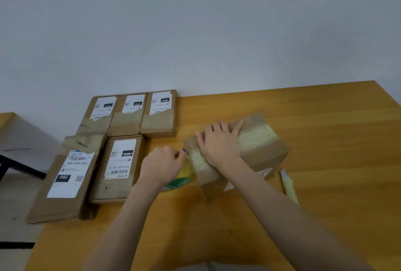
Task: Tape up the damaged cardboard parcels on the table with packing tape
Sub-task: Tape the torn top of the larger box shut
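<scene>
A cardboard parcel (260, 142) with yellowish tape bands lies near the middle of the wooden table (325, 194). My right hand (219, 140) lies flat on the parcel's top, fingers spread and straight, pressing down. Just left of the parcel, my left hand (162, 164) is curled around a roll of packing tape (180, 181), yellow with a green core, mostly hidden under the hand. A strip of tape runs from the roll onto the parcel's near-left end.
Several flat labelled cardboard parcels (121, 168) lie in two rows at the table's left side, the nearest one (65, 181) overhanging the left edge. A loose yellowish strip (289, 186) lies to the right of the parcel. A grey wall stands behind the table.
</scene>
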Tool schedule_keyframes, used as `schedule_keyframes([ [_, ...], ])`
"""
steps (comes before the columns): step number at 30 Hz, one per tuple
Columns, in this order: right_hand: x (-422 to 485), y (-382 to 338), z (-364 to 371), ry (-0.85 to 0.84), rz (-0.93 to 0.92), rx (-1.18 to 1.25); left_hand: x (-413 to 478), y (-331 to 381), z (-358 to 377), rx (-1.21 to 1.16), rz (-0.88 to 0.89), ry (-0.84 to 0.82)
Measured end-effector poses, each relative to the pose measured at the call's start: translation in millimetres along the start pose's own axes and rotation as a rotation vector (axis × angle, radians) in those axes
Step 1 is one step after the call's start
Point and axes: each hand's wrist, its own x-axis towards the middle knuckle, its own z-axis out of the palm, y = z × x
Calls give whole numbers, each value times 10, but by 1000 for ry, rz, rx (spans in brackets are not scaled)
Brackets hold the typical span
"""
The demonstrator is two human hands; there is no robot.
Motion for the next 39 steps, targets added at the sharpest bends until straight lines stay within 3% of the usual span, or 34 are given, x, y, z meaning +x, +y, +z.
schedule_keyframes([
  [5, -8, -274, -50, -20, -69, -9, -1, -95, 43, -17, -39, -45],
  [8, -35, -243, -12, 27, -62, -15, -3, -84, 75, -28, -57, -2],
  [16, -35, -115, -38, -75, -59, 14, -69, 103, 136, 88, -38, 74],
  [21, -36, -130, -157, -97, -72, 27, -20, -7, 6, -102, -29, -118],
  [24, -15, -79, -237, -79, -73, 77, -59, -53, -224, -336, -29, -219],
  [28, 28, 7, -342, -64, -94, 205, -109, 62, -595, -422, 249, -446],
  [31, 79, 80, -504, -22, -79, 448, -85, 232, -911, -450, 260, -342],
  [36, 103, 206, -771, 28, -35, 789, 62, 749, -1353, -308, 291, 7],
  [39, 45, 360, -765, 54, -2, 956, 195, 1072, -1339, -252, 305, 30],
])
